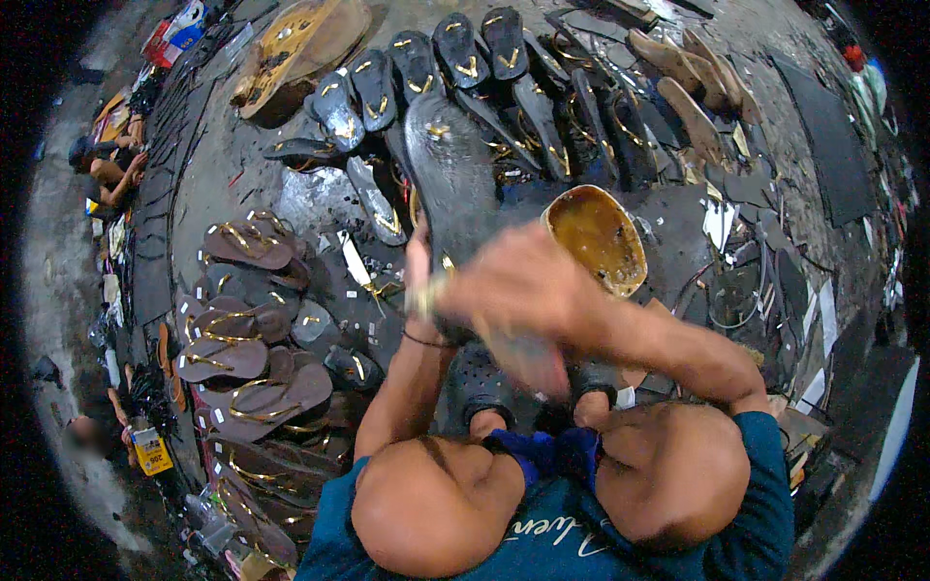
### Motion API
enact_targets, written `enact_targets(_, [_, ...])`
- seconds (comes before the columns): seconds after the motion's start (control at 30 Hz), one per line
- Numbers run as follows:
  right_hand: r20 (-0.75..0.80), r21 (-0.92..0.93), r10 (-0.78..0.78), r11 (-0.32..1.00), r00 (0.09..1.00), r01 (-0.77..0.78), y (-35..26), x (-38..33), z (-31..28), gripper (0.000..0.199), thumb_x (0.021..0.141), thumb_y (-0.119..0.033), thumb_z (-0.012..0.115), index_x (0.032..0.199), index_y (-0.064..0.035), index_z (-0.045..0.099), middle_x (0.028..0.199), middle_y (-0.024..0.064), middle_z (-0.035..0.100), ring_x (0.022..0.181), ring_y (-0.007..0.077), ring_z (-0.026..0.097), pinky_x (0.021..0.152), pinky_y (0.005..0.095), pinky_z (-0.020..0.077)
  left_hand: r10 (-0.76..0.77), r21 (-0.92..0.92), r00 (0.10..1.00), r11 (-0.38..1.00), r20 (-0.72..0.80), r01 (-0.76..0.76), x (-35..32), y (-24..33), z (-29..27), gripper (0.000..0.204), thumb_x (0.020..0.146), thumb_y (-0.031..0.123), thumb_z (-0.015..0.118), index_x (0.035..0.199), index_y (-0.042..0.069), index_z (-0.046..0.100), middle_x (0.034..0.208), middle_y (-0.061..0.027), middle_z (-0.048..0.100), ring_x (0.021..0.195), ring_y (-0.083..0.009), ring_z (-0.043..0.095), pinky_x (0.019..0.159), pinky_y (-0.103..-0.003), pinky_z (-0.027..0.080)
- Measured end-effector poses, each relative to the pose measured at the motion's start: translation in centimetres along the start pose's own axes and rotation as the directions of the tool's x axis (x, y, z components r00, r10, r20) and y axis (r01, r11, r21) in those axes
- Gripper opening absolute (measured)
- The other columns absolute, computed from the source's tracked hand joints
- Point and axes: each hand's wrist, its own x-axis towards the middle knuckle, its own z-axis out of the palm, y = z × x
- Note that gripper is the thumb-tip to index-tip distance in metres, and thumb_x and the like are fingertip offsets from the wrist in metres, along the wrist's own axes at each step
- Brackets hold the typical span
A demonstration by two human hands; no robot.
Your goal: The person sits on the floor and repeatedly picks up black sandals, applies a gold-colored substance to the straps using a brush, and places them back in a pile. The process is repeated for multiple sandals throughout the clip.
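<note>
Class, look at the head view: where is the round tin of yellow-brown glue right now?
The glue tin sits on the floor just right of centre, beside the dark sandal sole held up in the left hand, just beyond the right hand.

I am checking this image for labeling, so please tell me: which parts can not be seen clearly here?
- Head view: right hand is motion-blurred; its grip and any tool cannot be made out.
- Left hand holds the dark sandal sole, but its fingers lie behind the sole.
- The sole's lower end is covered by the right hand.
- Contents of the brown bowl: only a yellowish film shows.
</note>
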Motion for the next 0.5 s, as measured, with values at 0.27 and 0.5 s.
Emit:
enact_targets(0.27, [0.005, 0.141, -0.043, 0.989, 0.999, 0.042, -3.0, -2.4, -0.1, 0.041, 0.075, -0.018, 0.068, 0.116, -0.0136, 0.065, 0.088, 0.0002, 0.061, 0.082, 0.0179, 0.059, 0.073, 0.0332, 0.0445, 0.162, -0.025, 0.924, 0.986, 0.347, -0.163, -2.0, 0.7, 1.3, 0.049, 0.100, 0.037, 0.035, 0.125, 0.000, 0.054, 0.117, -0.0161, 0.063, 0.105, -0.0278, 0.062, 0.093, -0.041, 0.051])
enact_targets(0.5, [-0.387, 0.286, 0.584, 0.812, 0.713, -0.509, 8.4, 0.7, -1.4, 0.013, 0.087, -0.009, 0.067, 0.097, -0.0012, 0.064, 0.091, 0.0131, 0.068, 0.082, 0.0231, 0.065, 0.076, 0.0331, 0.0501, 0.189, -0.163, 0.965, 0.974, 0.180, -0.161, -1.8, -1.5, 0.4, 0.045, 0.100, 0.029, 0.034, 0.125, -0.003, 0.053, 0.116, -0.0183, 0.063, 0.102, -0.0304, 0.063, 0.091, -0.041, 0.052])
